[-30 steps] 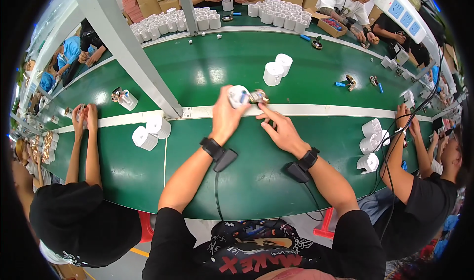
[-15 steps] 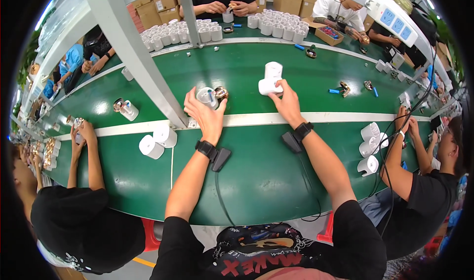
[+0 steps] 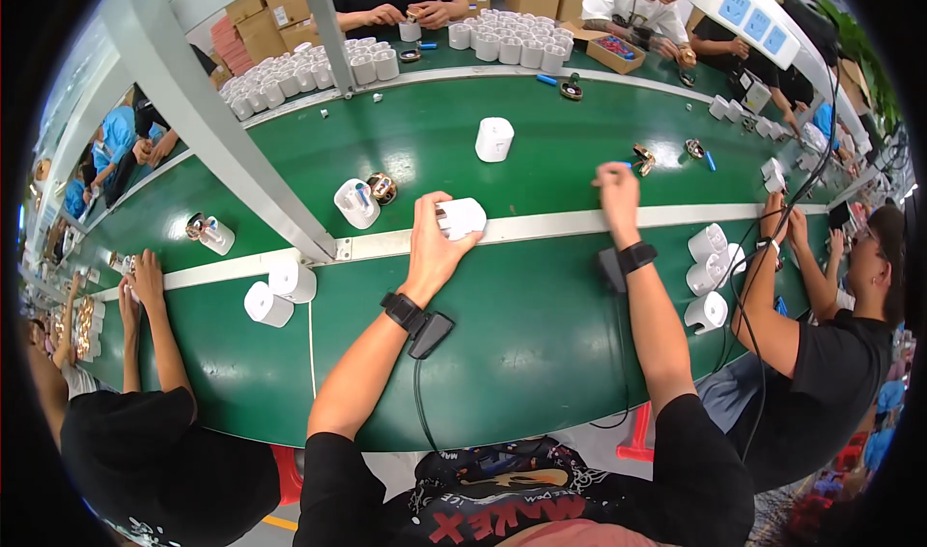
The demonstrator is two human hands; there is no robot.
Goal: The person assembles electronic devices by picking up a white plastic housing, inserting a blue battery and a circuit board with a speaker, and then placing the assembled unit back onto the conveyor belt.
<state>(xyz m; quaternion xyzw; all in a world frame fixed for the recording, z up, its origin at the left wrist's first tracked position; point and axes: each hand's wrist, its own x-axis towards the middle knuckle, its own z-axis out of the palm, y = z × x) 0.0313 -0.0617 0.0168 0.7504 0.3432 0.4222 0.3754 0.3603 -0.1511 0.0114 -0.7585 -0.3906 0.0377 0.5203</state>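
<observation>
My left hand (image 3: 439,243) is closed around a white plastic housing (image 3: 465,218) above the white strip along the bench. My right hand (image 3: 619,197) is stretched out to the right, fingers curled beside a blue cylindrical battery (image 3: 628,165) and a gold-coloured part (image 3: 644,160); whether it grips anything is hidden. Left of my left hand, an open white housing (image 3: 355,205) with a blue battery inside lies against a round gold-coloured part (image 3: 382,189). Another white housing (image 3: 494,140) stands alone farther back.
Two white housings (image 3: 292,281) stand to my left, near a grey metal post (image 3: 217,127). Several more (image 3: 709,245) stand at right, by hanging cables and a co-worker's arms (image 3: 768,286). Rows of housings (image 3: 512,40) and a box of batteries (image 3: 615,53) line the far side.
My left hand has let go of the open housing and now holds a different one, from the pair my right hand was touching. My right hand has moved away to the right.
</observation>
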